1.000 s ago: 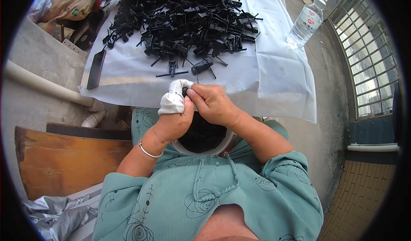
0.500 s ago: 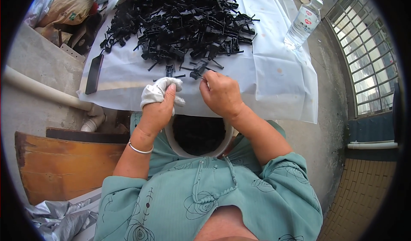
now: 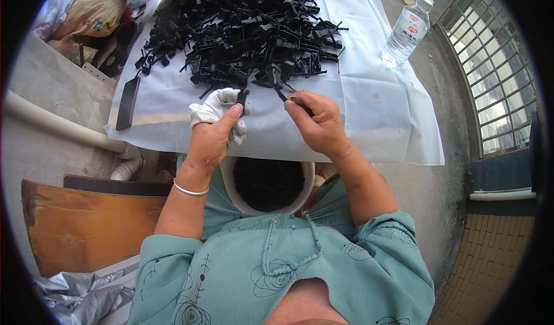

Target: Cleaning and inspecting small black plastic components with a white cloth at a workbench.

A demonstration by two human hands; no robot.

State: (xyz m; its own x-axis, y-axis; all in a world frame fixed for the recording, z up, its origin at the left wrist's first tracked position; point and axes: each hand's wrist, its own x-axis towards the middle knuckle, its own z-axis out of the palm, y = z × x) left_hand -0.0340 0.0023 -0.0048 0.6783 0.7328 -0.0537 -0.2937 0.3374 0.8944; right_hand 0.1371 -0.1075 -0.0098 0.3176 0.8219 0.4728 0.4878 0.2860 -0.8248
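My partly white-gloved left grip is clamping a small black plastic piece while my bare right grip is pinching a spindly black plastic part by the jumbled black plastic pile, seemingly a picking step calling for a steady lift.

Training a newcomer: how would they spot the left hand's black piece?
Find the white-covered table and its heap of black parts. At the heap's near edge, the left hand holds the black piece. Unlike the heaped parts, it lies against white cloth.
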